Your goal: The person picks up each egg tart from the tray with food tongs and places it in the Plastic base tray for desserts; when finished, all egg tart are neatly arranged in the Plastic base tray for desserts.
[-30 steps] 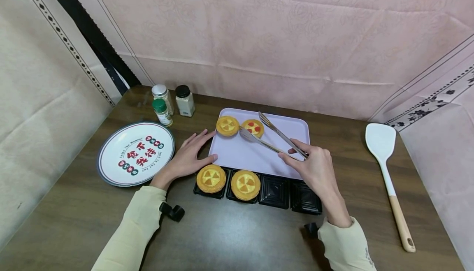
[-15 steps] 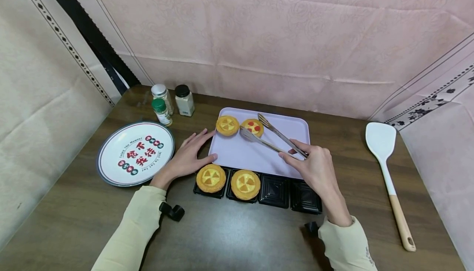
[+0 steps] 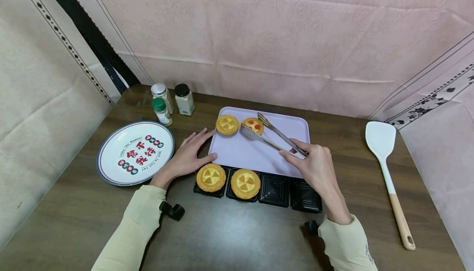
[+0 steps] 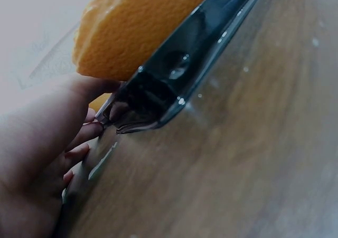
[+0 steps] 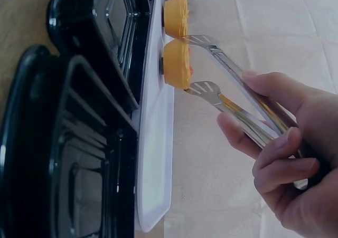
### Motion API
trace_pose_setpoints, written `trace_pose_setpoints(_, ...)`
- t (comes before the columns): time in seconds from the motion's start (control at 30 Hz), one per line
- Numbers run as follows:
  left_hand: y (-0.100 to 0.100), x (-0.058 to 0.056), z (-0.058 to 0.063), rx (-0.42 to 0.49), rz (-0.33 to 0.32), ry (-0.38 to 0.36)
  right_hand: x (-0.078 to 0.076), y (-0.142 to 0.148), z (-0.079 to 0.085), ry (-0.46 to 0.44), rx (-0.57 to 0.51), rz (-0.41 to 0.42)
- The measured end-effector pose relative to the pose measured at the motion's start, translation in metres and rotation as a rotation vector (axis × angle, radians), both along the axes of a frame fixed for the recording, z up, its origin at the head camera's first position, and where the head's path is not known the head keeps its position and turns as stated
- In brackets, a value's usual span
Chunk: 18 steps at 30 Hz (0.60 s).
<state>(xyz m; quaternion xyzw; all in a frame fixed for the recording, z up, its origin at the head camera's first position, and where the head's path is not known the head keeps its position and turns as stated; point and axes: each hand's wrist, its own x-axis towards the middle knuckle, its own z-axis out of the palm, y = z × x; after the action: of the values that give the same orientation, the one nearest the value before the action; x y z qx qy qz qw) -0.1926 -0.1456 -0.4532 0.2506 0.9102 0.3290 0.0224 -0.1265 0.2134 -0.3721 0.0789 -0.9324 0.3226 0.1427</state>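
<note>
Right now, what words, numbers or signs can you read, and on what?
"Take the Moment", probably: curved on the round white plate with a blue rim.
"不": red, on the plate; other red characters unclear.
Plate's circles and lower line: too small.
Small green-capped bottle: label too small.
Square black-lidded jar: same.
Cream right sleeve: marks too blurred.

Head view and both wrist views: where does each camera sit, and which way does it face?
Head: on the person's head, facing forward and down at the tray and tongs; left hand, right hand and sleeves show.
Left wrist: on that wrist, facing a tart in a black container; left hand shows.
Right wrist: on that wrist, facing across the tray at the red-topped tart, scene turned sideways; right hand shows, holding the tongs.
Shared: head and right wrist views both show the tongs, tray and red-topped tart.
</note>
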Motion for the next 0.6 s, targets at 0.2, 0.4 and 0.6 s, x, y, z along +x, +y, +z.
trace_pose_setpoints(0.2, 0.000, 0.000, 0.000, 0.003, -0.003, 0.000, 0.001, 0.001, 0.003, -0.002, -0.031, -0.014)
trace_pose_setpoints(0.4, -0.001, 0.000, 0.000, -0.007, -0.004, -0.002, 0.008, 0.006, 0.010, -0.001, -0.033, -0.018)
trace_pose_setpoints(0.6, 0.001, 0.000, 0.001, 0.003, -0.008, 0.001, 0.026, 0.025, 0.018, 0.016, -0.034, -0.030)
